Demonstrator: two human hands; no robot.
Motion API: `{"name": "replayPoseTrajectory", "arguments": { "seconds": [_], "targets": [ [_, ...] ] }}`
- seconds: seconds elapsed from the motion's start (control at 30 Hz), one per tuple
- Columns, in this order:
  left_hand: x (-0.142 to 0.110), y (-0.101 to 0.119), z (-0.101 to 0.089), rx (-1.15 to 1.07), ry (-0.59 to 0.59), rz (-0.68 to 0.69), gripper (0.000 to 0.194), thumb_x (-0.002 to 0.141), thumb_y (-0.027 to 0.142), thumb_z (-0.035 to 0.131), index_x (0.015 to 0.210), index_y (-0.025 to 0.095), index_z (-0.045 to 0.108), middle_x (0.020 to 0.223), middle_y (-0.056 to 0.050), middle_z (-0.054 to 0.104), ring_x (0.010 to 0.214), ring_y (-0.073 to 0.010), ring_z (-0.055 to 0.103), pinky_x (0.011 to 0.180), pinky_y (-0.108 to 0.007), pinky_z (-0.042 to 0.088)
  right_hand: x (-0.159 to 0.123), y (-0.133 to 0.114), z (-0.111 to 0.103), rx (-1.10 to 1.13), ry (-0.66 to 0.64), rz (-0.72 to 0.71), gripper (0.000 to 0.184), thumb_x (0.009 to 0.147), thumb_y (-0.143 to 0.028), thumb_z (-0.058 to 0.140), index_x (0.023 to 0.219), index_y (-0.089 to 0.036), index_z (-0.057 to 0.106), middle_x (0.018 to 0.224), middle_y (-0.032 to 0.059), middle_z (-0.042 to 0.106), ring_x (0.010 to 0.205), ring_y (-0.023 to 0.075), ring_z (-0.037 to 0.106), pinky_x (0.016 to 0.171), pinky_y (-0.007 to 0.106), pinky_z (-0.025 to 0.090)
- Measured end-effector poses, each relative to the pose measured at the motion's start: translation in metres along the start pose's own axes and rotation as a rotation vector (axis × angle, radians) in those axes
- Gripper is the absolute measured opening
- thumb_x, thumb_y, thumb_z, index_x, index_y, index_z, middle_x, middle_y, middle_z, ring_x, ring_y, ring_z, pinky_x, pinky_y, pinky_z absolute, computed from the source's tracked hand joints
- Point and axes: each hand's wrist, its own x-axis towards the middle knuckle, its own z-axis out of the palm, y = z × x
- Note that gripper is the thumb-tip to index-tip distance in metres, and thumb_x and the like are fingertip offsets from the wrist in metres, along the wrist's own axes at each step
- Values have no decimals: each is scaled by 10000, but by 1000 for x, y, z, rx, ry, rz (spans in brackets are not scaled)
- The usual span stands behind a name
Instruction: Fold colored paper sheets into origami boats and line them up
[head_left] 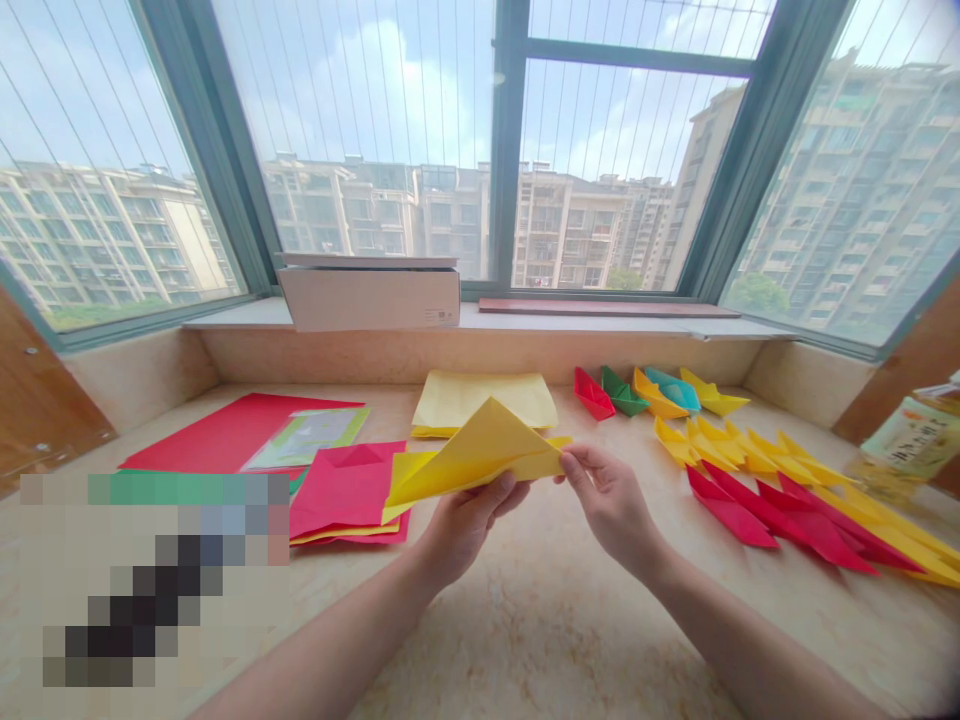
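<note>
Yellow folded paper [480,450], peak upward, long axis crosswise.

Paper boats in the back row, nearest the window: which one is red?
The red boat at the left end of that row, just left of the dark green boat. The others there are green, orange-yellow, light blue and yellow.
</note>
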Motion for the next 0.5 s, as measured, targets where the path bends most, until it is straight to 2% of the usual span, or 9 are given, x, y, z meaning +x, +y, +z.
{"name": "replayPoseTrajectory", "arguments": {
  "seconds": [0.03,0.13,0.17,0.27,0.3,0.37,0.43,0.5],
  "targets": [
    [0,0,-1,11,-16,-5,296,814,260,750,1106,216,735,1230,-66,689,1221,-269,588,1109,-401,425,1,-1,0,52,19,-4,242,915,-409,601,1044,-207,636,836,46,700,744,189,631,701,328,516],
    [0,-1,-3,42,-56,-11,333,825,264,739,1156,239,712,1252,-67,677,1231,-279,580,1119,-424,406,3,-3,1,193,49,25,445,884,-379,655,1282,-247,504,859,20,723,746,183,666,724,340,551],
    [0,-1,-3,50,-57,-8,346,823,266,741,1167,242,706,1261,-68,672,1240,-287,572,1122,-437,400,4,-3,1,202,39,42,434,876,-376,667,1263,-240,525,847,18,728,742,184,676,722,338,557],
    [0,-1,-2,60,-24,-8,368,812,277,751,1174,239,699,1284,-72,658,1251,-308,559,1129,-470,384,4,-1,-1,90,40,33,206,878,-372,661,986,-198,682,772,28,728,688,180,681,666,308,556],
    [0,-1,-1,53,-5,-13,366,813,279,750,1173,234,698,1287,-72,655,1250,-307,560,1131,-471,382,3,1,-2,18,64,-9,178,888,-362,650,926,-197,703,740,25,722,663,176,674,648,300,549],
    [0,-1,2,18,34,-18,365,821,271,743,1180,229,691,1284,-65,657,1250,-292,562,1136,-453,384,1,5,-3,-141,112,-134,157,910,-322,623,944,-212,729,722,19,721,637,170,664,646,298,539],
    [0,1,5,-33,76,-8,374,824,249,741,1192,228,679,1268,-53,667,1248,-267,566,1132,-420,400,-2,8,-4,-271,94,-269,196,925,-277,595,1062,-223,725,832,41,747,692,182,680,684,313,541],
    [1,2,7,-72,121,4,385,818,231,746,1196,219,671,1236,-47,683,1221,-247,589,1120,-395,422,-4,9,-4,-327,21,-348,271,938,-251,562,1174,-217,692,1025,79,744,814,206,698,734,330,544]
  ]
}}
